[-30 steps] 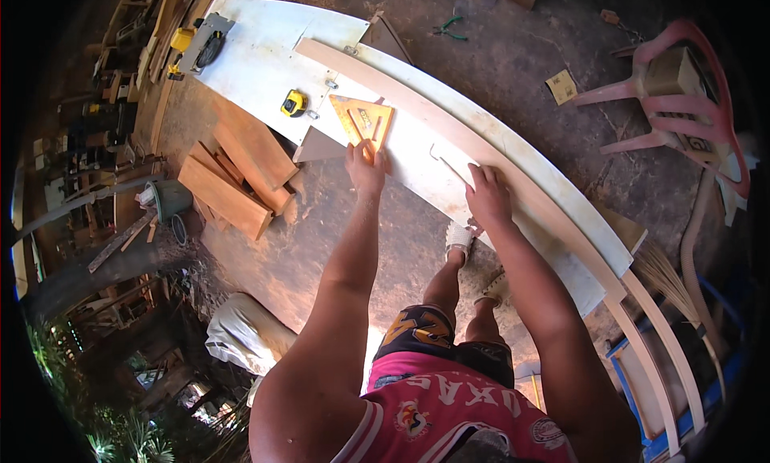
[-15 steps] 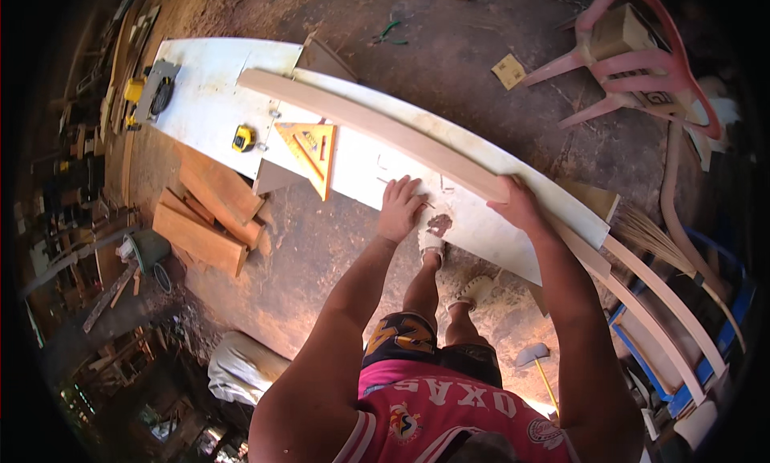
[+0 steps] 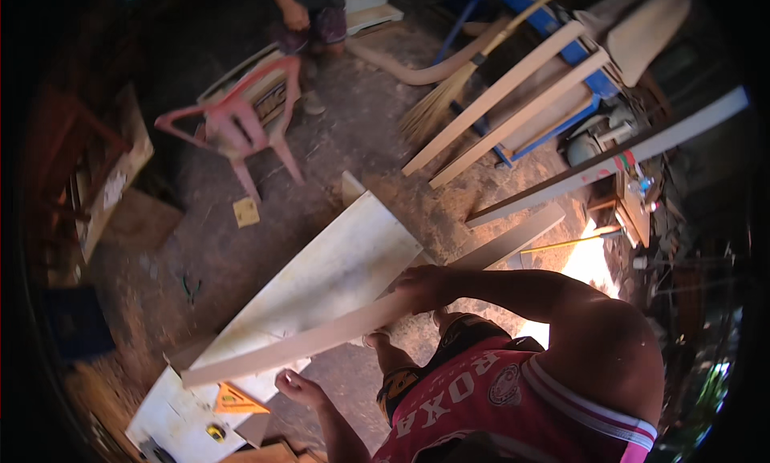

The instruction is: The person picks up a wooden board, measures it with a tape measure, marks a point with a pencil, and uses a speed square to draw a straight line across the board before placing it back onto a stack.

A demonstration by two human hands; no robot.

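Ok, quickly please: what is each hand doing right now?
Left hand: open, fingers loosely curled, holding nothing, just below the long wooden strip.
Right hand: closed on the same strip.

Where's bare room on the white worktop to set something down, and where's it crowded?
Free: the upper stretch of the white worktop, between the long wooden strip held by the right hand and the top's far end. Crowded: the near end by the left hand, with the orange triangle square and yellow tape measure.
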